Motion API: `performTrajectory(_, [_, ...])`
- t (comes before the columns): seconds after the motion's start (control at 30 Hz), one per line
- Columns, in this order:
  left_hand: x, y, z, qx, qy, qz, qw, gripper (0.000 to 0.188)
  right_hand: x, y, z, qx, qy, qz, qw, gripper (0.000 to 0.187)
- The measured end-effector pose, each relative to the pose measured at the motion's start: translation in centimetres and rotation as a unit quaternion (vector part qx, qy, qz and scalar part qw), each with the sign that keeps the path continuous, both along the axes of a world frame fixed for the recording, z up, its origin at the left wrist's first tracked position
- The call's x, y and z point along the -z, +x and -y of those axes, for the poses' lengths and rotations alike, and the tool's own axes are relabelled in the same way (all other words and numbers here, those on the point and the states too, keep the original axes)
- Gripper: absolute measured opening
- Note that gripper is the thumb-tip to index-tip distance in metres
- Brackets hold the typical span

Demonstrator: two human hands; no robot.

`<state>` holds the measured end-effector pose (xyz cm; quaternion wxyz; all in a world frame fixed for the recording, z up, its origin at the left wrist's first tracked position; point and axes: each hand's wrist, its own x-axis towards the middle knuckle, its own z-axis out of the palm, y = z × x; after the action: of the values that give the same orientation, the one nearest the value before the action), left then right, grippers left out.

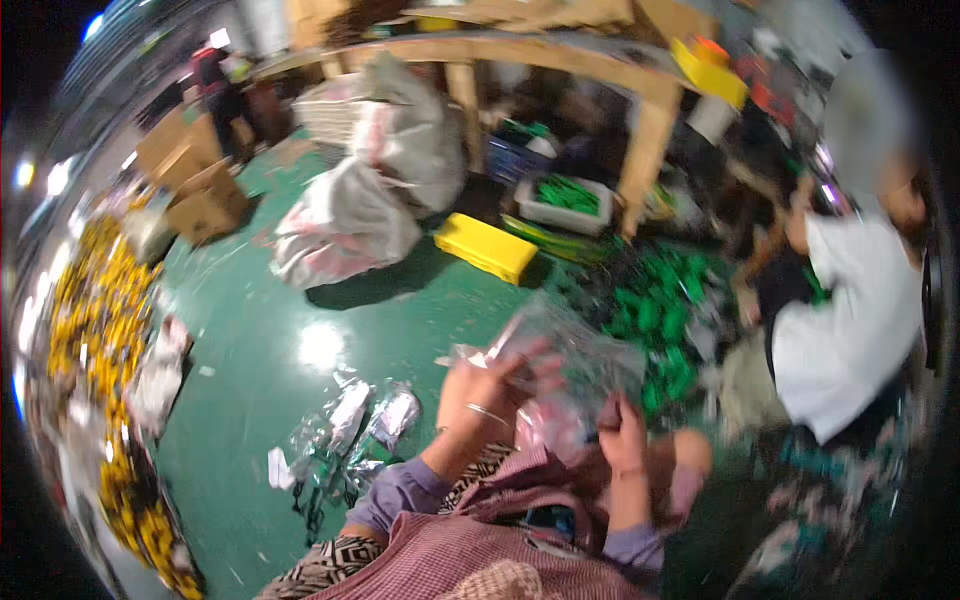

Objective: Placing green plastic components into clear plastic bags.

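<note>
At the bottom of the frame, close to me, a person's lap is covered by pink checked clothing (430, 555). Above it, at lower centre, clear plastic (590, 345) is spread between two bare hands. The right hand (624, 440) has its fingers closed on the plastic's near right edge. The left hand (492, 395) lies against its left side, fingers partly spread; blur keeps me from telling whether they grip. Something pink (550, 425) shows just below; I cannot tell whether it is inside.

The plastic looks light, limp and slippery, likely to crumple or tear if yanked. The edges seem the best hold, pinched on both sides to keep it spread.

Left of the hands, silver packets (375, 415) lie on the green floor (240, 330), which gives open room toward the left of centre. The right is tighter: green pieces (655, 320) are heaped near the plastic, and a co-worker in a white shirt (850, 320) sits beyond them.

Farther up, a yellow block-shaped object (486, 247) and white sacks (345, 220) bound that room, below a wooden bench (560, 50) at upper centre.
</note>
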<state>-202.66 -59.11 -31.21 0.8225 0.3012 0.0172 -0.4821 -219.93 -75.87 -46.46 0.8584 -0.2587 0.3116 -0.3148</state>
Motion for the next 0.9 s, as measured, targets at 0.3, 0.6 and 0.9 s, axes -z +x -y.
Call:
performTrajectory(0.3, [11.2,4.0,2.7,-0.095,0.146,0.137,0.975,0.056,-6.4,-4.9,8.0,0.076,-0.072,-0.02,0.994,0.016])
performTrajectory(0.6, [8.8,-2.1,12.0,0.167,0.12,0.676,0.708,0.033,-3.0,-2.2,4.8,-0.15,-0.231,0.014,0.961,0.038])
performTrajectory(0.9, [16.0,2.5,33.4,0.315,0.08,0.833,0.447,0.057,-0.9,-9.5,19.9,0.303,0.165,0.143,0.928,0.016])
